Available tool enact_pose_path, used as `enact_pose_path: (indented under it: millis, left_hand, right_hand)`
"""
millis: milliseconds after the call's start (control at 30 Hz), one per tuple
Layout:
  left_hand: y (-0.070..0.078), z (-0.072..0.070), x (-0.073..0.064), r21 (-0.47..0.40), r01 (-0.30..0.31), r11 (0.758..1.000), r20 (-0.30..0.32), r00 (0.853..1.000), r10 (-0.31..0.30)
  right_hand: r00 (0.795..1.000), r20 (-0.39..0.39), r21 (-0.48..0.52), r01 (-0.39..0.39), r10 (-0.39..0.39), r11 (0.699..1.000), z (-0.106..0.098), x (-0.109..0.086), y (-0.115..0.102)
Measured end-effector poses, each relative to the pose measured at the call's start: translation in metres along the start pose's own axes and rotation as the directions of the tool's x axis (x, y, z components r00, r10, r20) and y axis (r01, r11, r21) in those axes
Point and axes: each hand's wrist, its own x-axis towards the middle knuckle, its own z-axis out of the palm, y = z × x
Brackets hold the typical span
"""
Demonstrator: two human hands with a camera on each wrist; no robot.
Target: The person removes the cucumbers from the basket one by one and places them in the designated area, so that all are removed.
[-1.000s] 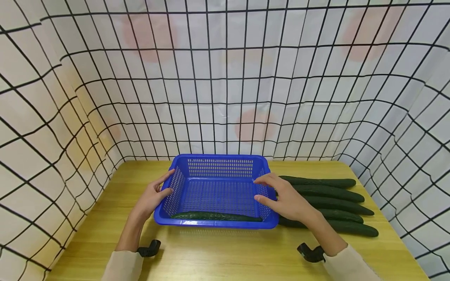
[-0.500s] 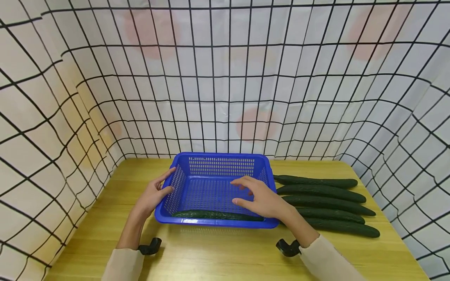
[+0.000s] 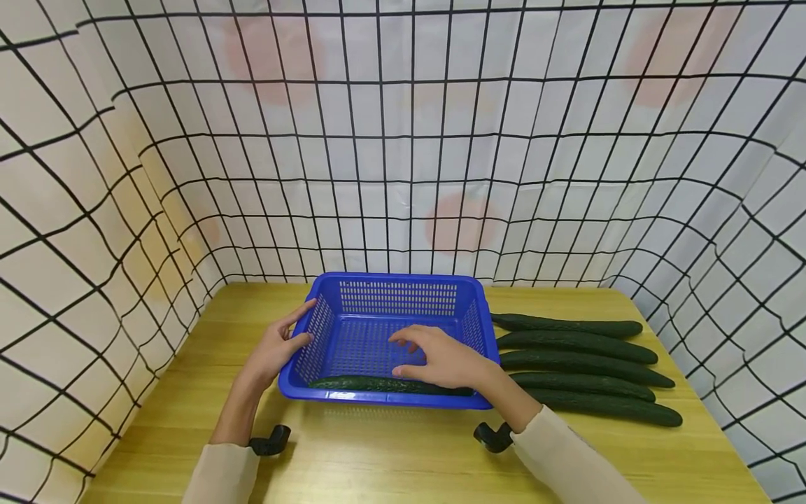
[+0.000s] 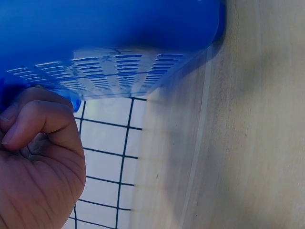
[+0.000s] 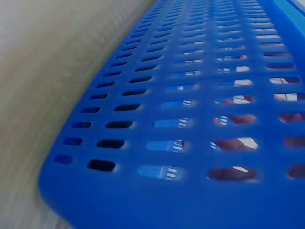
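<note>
A blue slotted plastic basket (image 3: 403, 400) sits on the wooden table, one dark green cucumber (image 3: 359, 383) lying along its near inner side. My left hand (image 3: 275, 353) holds the basket's left rim, with thumb and forefinger at the edge. In the left wrist view its fingers (image 4: 52, 117) look curled beside the basket wall (image 4: 157, 28). My right hand (image 3: 434, 357) hovers over the basket, thumb and fingers apart, nothing visible between them. It covers part of the cucumber. The right wrist view is filled by the slotted wall (image 5: 143, 191), the hand showing only through the slots.
Several more cucumbers (image 3: 592, 362) lie side by side on the table to the right of the basket. White walls with a black grid (image 3: 409, 161) enclose the table (image 3: 378, 462) at the back and both sides.
My right hand has moved left, from the basket's right rim to above its middle. The left hand has stayed at the left rim. The cucumbers have not moved.
</note>
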Motion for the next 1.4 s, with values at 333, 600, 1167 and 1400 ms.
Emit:
enact_pose_path:
  millis: [333, 600, 1167, 1400]
  left_hand:
    - [0.0, 0.002, 0.001, -0.011, -0.004, 1.0, 0.001, 1.0, 0.004]
    - [-0.001, 0.001, 0.0, -0.018, -0.014, 1.0, 0.013, 1.0, 0.014]
    - [-0.002, 0.003, 0.0, -0.029, -0.009, 1.0, -0.004, 1.0, 0.009]
    - [-0.002, 0.003, 0.0, -0.027, -0.011, 1.0, -0.001, 1.0, 0.011]
  right_hand:
    - [0.996, 0.091, -0.072, 0.002, 0.005, 0.997, 0.011, 0.004, 0.005]
    - [0.983, 0.185, -0.206, 0.037, 0.002, 0.978, 0.02, 0.005, 0.009]
    - [0.979, 0.205, -0.185, 0.03, 0.009, 0.982, 0.016, 0.006, 0.007]
    - [0.994, 0.113, -0.215, 0.019, 0.006, 0.976, 0.014, 0.003, 0.006]
